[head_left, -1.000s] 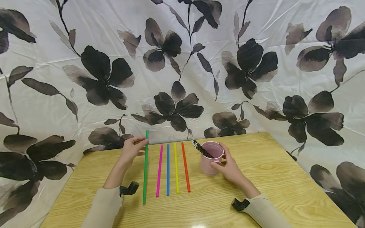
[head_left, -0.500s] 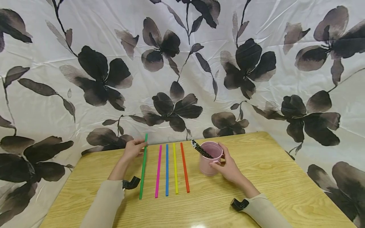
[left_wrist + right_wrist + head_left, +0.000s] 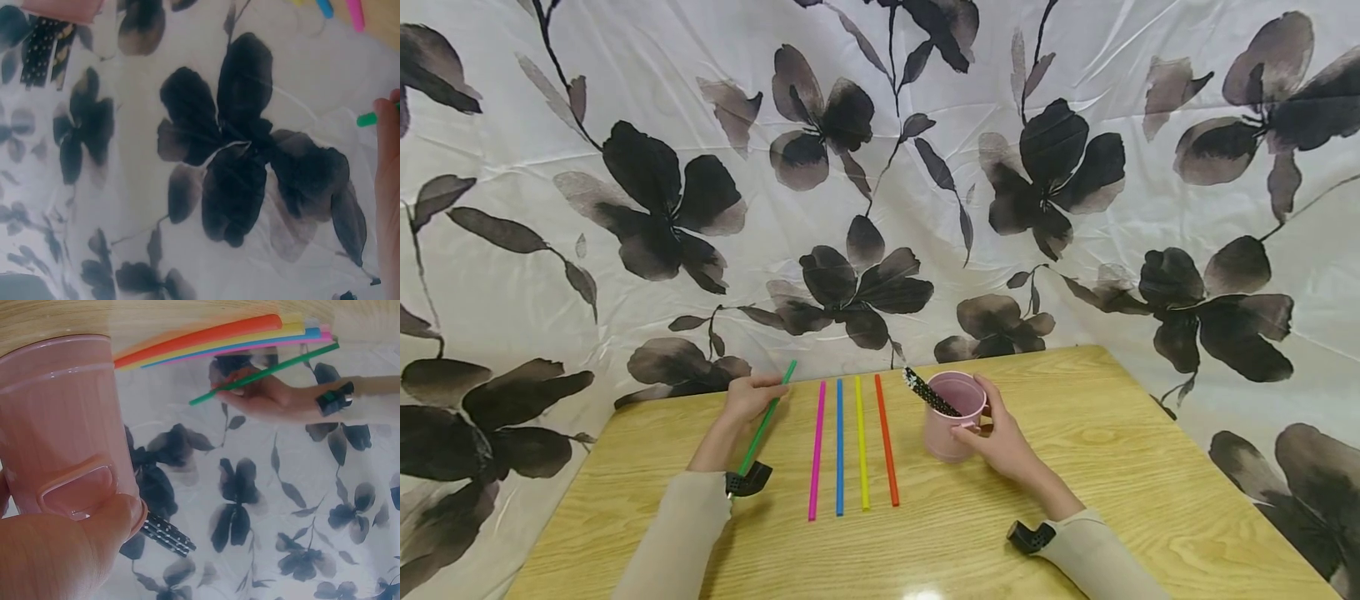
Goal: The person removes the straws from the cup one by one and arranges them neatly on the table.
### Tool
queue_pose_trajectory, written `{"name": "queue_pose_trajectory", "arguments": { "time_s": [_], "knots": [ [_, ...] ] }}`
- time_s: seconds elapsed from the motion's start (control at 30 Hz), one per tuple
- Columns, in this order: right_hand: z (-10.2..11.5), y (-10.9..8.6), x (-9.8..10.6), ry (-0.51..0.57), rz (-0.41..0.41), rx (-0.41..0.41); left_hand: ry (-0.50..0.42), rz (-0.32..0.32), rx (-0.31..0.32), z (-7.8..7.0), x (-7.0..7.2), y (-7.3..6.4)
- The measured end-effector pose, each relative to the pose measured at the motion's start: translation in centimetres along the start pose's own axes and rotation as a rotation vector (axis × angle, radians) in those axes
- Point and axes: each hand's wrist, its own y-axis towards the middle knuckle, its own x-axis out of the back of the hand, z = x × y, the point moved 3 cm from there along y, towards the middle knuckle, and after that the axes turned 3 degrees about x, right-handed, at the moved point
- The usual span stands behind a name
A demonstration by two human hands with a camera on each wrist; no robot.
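Note:
A green straw (image 3: 765,425) is pinched near its far end by my left hand (image 3: 749,398), slanting back toward the left wrist; its tip (image 3: 367,119) also shows at the right side of the left wrist view. My right hand (image 3: 1007,442) grips a pink cup (image 3: 945,437) that has small looped handles, thumb at the near handle. Several black patterned straws (image 3: 931,395) lean out of the cup's left side. Between the hands lie a magenta straw (image 3: 817,450), a blue straw (image 3: 840,450), a yellow straw (image 3: 862,446) and a red straw (image 3: 887,442), roughly side by side.
The wooden table (image 3: 1075,417) ends at a floral cloth (image 3: 955,275) hanging behind it. Black wrist cameras sit on both cuffs, the left one (image 3: 749,479) overlapping the green straw's near end.
The green straw has come down and tilted, its near end swinging left toward the wrist and its far end going right. My right hand and the cup stay put.

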Motion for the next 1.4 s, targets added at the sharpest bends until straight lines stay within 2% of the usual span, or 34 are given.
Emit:
{"name": "queue_pose_trajectory", "arguments": {
  "time_s": [0.27,0.4,0.77,1.07,1.4],
  "knots": [
    [-0.1,0.0,0.0,0.005,0.005,0.0,-0.038,-0.032,-0.013,0.7,-0.8,0.8],
    [0.0,0.1,-0.1,0.007,0.01,0.0,-0.066,-0.021,0.003,1.0,-1.0,0.8],
    [0.0,0.1,0.0,-0.01,0.008,0.009,0.029,-0.033,0.039,2.4,-1.7,1.3],
    [-0.1,-0.1,-0.1,-0.007,-0.002,0.006,0.061,-0.056,0.035,2.6,-2.2,1.1],
    [0.7,-1.0,-0.5,-0.013,-0.022,0.0,0.093,-0.033,0.002,2.6,-2.4,0.8]
  ]
}}
